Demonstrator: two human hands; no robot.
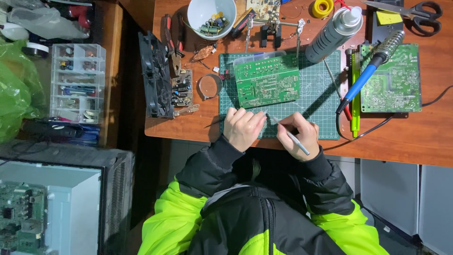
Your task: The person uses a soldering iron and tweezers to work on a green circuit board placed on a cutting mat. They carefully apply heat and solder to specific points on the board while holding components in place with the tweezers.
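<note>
My right hand [302,134] grips metal tweezers [289,135] like a pen, tips pointing toward my left hand [242,126], whose fingers are curled and pinched together at the near edge of the green cutting mat [321,120]. Whether the left fingers hold a small part I cannot tell. A green circuit board [266,81] lies on the mat just beyond both hands.
A blue-handled soldering iron [365,75] and a second circuit board [391,85] lie right of the mat. A spray can [334,34], white bowl [211,15] of parts, scissors [415,12], yellow tape roll [322,7], pliers [171,42], black fan [155,75] and parts organizer [78,82] surround it.
</note>
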